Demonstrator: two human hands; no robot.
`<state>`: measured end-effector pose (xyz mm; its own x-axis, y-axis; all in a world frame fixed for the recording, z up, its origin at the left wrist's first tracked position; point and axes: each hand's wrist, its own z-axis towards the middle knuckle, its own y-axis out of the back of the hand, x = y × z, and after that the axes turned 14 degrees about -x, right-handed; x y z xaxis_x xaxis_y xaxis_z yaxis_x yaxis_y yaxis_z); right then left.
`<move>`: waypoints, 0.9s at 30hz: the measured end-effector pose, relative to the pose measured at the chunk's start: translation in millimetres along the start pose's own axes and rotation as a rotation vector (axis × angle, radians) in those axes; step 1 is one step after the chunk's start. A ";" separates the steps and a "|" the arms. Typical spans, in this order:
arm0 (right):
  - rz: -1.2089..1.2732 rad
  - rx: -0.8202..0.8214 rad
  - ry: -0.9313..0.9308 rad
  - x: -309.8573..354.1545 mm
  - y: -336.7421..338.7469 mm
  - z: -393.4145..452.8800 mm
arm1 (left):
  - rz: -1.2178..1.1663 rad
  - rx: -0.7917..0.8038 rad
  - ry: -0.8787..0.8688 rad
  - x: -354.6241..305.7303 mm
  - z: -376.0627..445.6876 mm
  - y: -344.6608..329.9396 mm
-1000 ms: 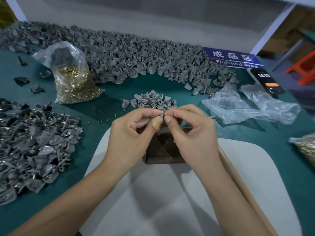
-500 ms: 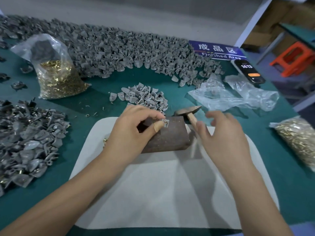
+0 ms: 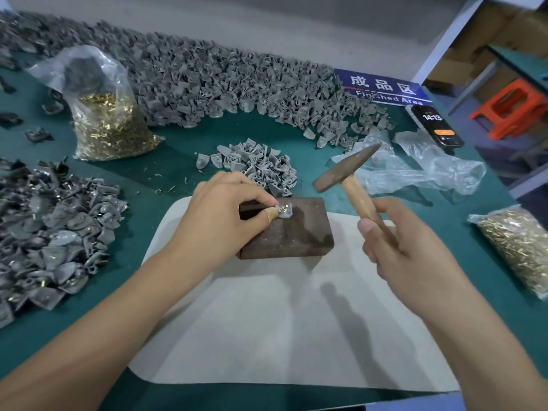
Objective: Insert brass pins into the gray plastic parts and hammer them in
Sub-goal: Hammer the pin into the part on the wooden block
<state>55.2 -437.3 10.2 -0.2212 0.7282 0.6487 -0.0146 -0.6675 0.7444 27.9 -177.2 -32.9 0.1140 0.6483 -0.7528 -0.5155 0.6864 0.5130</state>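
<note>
My left hand (image 3: 221, 218) pinches a small gray plastic part (image 3: 285, 211) flat on a dark metal block (image 3: 296, 232); a brass pin (image 3: 283, 207) stands in the part. My right hand (image 3: 406, 247) grips the wooden handle of a hammer (image 3: 345, 170), whose rusty head hangs in the air up and to the right of the part, apart from it. The block rests on a white mat (image 3: 281, 321).
A small pile of gray parts (image 3: 258, 164) lies behind the block, a long heap (image 3: 222, 81) further back, darker parts (image 3: 50, 226) at left. Bags of brass pins (image 3: 109, 126) (image 3: 522, 247) stand left and right. Crumpled plastic (image 3: 415, 167), a phone (image 3: 437, 126) and a blue sign (image 3: 382, 87) lie at right.
My left hand brought the part with its pin down onto the block. My right hand let go of the part, took hold of the hammer and lifted it.
</note>
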 end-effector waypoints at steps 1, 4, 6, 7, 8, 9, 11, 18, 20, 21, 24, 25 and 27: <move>0.031 0.009 0.008 4.8 -1.8 -5.0 | -0.012 -0.006 -0.001 -0.7 -0.9 -0.4; 0.034 0.014 0.042 15.6 -10.0 -17.2 | -0.026 -0.015 -0.018 -2.8 -2.8 -1.4; 0.033 -0.031 0.055 19.6 -12.7 -21.5 | -0.012 -0.012 -0.035 -2.9 -2.1 -1.2; 0.034 -0.067 0.068 21.1 -12.7 -22.9 | -0.002 -0.012 -0.043 -2.7 -1.6 -0.9; 0.036 -0.102 0.081 22.9 -12.3 -23.8 | 0.007 -0.011 -0.052 -2.4 -1.0 -0.6; 0.038 -0.128 0.088 24.3 -12.7 -24.9 | 0.015 -0.010 -0.060 -1.9 -0.7 -0.5; 0.036 -0.141 0.091 27.2 -16.2 -26.7 | 0.019 -0.009 -0.068 -0.8 -0.2 -0.7; -0.127 -0.091 0.123 27.4 -18.5 -23.7 | 0.006 -0.017 -0.067 1.4 0.0 -1.2; -0.105 -0.160 0.124 27.8 -19.4 -25.5 | 0.008 -0.018 -0.067 1.1 0.1 -1.2; -0.096 -0.163 0.120 28.1 -20.5 -26.2 | 0.008 -0.020 -0.064 1.0 0.2 -1.1; -0.156 -0.099 0.131 28.5 -23.1 -27.4 | 0.001 -0.013 -0.048 1.1 0.0 -0.7; -0.158 -0.113 0.129 28.5 -23.8 -27.9 | 0.000 -0.010 -0.046 1.2 0.0 -0.6; -0.115 -0.165 0.109 29.1 -24.6 -29.7 | 0.004 -0.009 -0.049 1.1 0.3 -0.4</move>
<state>20.2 -404.3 6.1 -0.3126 0.7857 0.5338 -0.2033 -0.6043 0.7704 28.5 -176.7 -33.8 0.1536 0.6668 -0.7292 -0.5239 0.6807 0.5121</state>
